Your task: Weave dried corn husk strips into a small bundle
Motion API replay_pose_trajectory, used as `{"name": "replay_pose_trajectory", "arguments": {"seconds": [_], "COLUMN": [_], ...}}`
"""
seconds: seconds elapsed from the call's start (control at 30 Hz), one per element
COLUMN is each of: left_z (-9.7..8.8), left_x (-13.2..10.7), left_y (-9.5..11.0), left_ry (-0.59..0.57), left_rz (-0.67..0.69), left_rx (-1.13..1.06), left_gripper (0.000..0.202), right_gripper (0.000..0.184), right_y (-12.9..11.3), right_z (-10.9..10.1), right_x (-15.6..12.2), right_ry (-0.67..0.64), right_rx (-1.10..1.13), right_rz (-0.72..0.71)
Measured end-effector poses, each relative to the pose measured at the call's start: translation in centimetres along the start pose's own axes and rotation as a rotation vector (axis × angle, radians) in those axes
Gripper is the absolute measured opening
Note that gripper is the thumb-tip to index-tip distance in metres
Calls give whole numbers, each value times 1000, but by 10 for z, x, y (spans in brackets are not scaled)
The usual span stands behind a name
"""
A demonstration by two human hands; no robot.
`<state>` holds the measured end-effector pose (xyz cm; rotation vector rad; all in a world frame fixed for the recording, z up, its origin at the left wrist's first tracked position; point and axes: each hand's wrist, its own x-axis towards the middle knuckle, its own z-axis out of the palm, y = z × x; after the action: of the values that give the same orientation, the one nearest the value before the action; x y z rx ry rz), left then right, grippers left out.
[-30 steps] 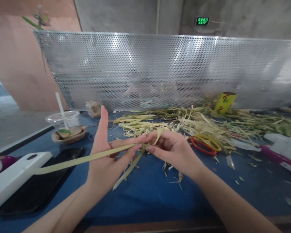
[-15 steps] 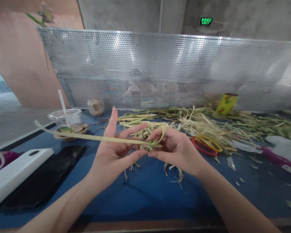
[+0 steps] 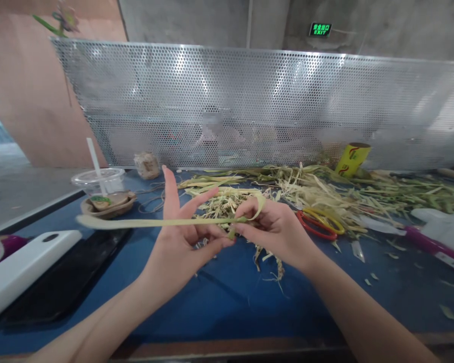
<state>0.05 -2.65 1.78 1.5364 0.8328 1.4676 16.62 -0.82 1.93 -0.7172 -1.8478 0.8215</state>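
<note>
A long pale green plant-leaf strip (image 3: 136, 222) stretches leftward across my left hand (image 3: 183, 247), its far end broad and loose. At its right end the strip bends into a small curl above my right hand (image 3: 282, 232), whose thumb and forefinger pinch it. Between the thumb and fingers of my left hand is a small green folded leaf piece (image 3: 232, 234), joined to the strip as far as I can see. The left forefinger points up and another finger is stretched out. Behind both hands lies a heap of dry leaf shreds (image 3: 227, 204).
Red-and-yellow-handled scissors (image 3: 318, 224) lie right of my hands, near a purple-handled tool (image 3: 431, 247) and leaf strips (image 3: 310, 189). To the left are a black phone (image 3: 68, 282), a white bar (image 3: 30, 272) and a plastic cup (image 3: 98, 179). A perforated metal screen (image 3: 249, 101) stands behind.
The strip has shifted right and lies flatter, its left end lower. My right fingers have moved slightly up from the left thumb, showing more of the folded leaf piece.
</note>
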Motion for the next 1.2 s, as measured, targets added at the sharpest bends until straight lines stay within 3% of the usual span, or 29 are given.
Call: {"name": "replay_pose_trajectory", "arguments": {"seconds": [0.23, 0.37, 0.47, 0.63, 0.73, 1.2], "left_z": [-7, -5, -4, -4, -3, 3], "left_x": [0, -2, -3, 2, 5, 1], "left_y": [-2, 0, 3, 0, -4, -3], "left_ry": [-146, -103, -70, -86, -77, 19], "left_rz": [-92, -78, -42, -19, -9, 0], "left_rx": [-87, -152, -116, -34, -10, 7], "left_gripper": [120, 106, 99, 108, 102, 102], "right_gripper": [15, 22, 16, 19, 24, 33], "right_y": [2, 2, -1, -6, -7, -12], "right_z": [-7, -15, -15, -4, 1, -7], "right_x": [3, 4, 3, 3, 2, 0], "right_ry": [-11, -76, -92, -63, -43, -121], "right_rx": [95, 206, 232, 223, 206, 10], "right_rz": [63, 102, 113, 126, 121, 94]}}
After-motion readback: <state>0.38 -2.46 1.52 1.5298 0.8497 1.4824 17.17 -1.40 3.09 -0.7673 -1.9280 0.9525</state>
